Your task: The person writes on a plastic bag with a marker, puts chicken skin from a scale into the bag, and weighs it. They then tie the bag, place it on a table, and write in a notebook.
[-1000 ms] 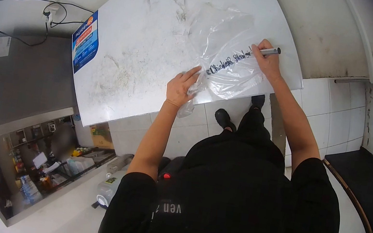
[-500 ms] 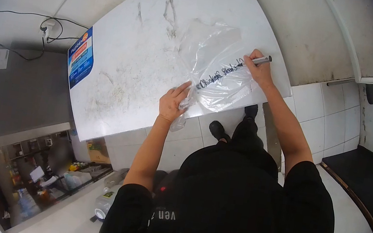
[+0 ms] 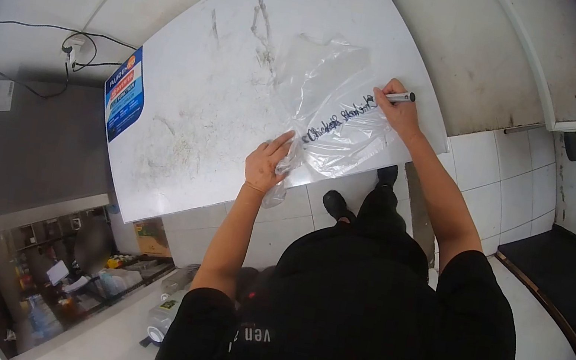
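A clear plastic bag [image 3: 320, 72] lies spread on the white tabletop [image 3: 205, 84], with black handwriting across it; the first word looks like "Chicken". My right hand [image 3: 398, 113] grips a marker pen [image 3: 405, 97] with a silver-grey barrel, its tip hidden by the fingers at the end of the writing. On the near left side of the bag, my left hand [image 3: 264, 166] is closed on the bunched plastic, part of which hangs over the table's front edge.
Dark smudges mark the tabletop, and a blue printed sticker [image 3: 125, 94] covers its left corner. A grey-topped unit [image 3: 45, 141] stands to the left beneath black cables. Lower left, an opening shows shelves and goods; a clear bottle [image 3: 161, 322] stands nearby.
My right hand and the marker have shifted slightly left, and a little more black lettering shows beside the fingers. My left hand keeps its place on the bunched plastic.
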### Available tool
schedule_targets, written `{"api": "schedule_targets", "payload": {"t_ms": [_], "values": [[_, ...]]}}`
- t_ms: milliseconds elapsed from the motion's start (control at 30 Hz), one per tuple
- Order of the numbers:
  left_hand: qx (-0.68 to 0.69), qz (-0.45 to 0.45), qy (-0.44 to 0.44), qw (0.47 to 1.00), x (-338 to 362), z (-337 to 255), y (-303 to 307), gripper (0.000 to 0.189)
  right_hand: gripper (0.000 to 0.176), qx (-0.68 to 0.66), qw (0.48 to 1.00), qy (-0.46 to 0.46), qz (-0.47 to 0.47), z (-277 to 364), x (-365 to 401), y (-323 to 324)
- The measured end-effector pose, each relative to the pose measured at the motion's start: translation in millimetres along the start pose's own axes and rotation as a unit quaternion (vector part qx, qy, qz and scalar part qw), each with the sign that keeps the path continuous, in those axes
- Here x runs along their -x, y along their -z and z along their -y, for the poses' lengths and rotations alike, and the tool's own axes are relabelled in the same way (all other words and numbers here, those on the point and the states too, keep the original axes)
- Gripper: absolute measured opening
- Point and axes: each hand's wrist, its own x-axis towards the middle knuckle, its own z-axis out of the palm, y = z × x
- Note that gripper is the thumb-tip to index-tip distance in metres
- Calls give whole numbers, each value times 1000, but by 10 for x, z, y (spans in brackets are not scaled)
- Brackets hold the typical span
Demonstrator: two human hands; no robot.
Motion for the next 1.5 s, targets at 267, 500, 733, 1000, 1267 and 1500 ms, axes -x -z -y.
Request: {"api": "schedule_targets", "payload": {"t_ms": [267,500,733,1000,1267,1500], "values": [[-1,5,-1,1000,1,4,0,64,32,9,999,-11,42,7,33,72],[-3,-2,-9,1000,5,8,-1,64,31,-33,999,10,23,-59,-9,4],[3,-3,-8,1000,8,0,-8,63,33,-16,1000,17,-17,-13,4,90],[1,-16,-11,1000,7,10,-22,61,31,23,1000,9,5,-116,-5,113],[-2,-9,-9,1000,4,6,-22,62,32,14,1000,-2,-6,-47,-20,104],[1,-8,-11,1000,-1,2,-14,65,29,6,1000,5,-14,-106,13,101]]}}
